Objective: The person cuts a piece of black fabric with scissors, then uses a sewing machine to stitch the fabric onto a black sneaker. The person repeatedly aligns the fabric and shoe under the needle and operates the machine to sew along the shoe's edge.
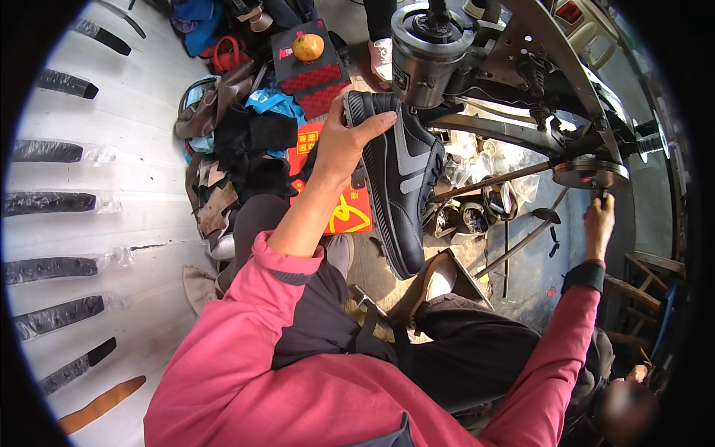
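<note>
My left hand [344, 145] is closed round the heel end of a black shoe [402, 216] with grey stripes. Its toe points down toward my knees, and the upper part of the shoe is up against the round metal head [428, 74] of a shoe-repair sewing machine. Whether the needle or foot touches the shoe is hidden. Far to the right, my right hand [598, 223] grips a short crank handle beneath the machine's round metal wheel [588, 175].
Scraps of dark leather and cloth [261, 141] lie heaped at the left. Boxes [313, 71] stand beyond, with a yellowish fruit [307, 48] on top. A hammer-like tool [369, 302] shows between my legs. Plastic-wrapped straps [52, 203] line the pale left surface. Another person's shoe [380, 59] is ahead.
</note>
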Action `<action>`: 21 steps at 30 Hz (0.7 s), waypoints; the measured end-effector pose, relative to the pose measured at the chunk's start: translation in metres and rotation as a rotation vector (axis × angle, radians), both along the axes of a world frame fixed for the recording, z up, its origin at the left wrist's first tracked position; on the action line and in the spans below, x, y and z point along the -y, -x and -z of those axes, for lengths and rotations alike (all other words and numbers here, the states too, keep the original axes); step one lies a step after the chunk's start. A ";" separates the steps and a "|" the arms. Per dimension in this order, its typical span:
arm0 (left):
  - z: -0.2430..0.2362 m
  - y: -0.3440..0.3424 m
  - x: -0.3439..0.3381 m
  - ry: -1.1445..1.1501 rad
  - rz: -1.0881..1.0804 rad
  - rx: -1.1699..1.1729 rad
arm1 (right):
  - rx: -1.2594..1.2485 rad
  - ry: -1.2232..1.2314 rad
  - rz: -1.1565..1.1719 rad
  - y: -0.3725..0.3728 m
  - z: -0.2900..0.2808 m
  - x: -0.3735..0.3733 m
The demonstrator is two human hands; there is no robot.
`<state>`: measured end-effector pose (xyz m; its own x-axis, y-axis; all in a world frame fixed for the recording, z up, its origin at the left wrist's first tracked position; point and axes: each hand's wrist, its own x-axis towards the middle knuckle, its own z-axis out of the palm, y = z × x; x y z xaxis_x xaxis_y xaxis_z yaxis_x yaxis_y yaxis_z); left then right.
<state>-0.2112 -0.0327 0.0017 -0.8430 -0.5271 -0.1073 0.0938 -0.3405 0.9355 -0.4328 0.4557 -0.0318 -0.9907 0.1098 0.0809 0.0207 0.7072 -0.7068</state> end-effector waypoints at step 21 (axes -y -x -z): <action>0.009 0.006 0.010 0.122 -0.029 -0.016 | 0.448 0.236 -0.300 -0.046 0.007 0.059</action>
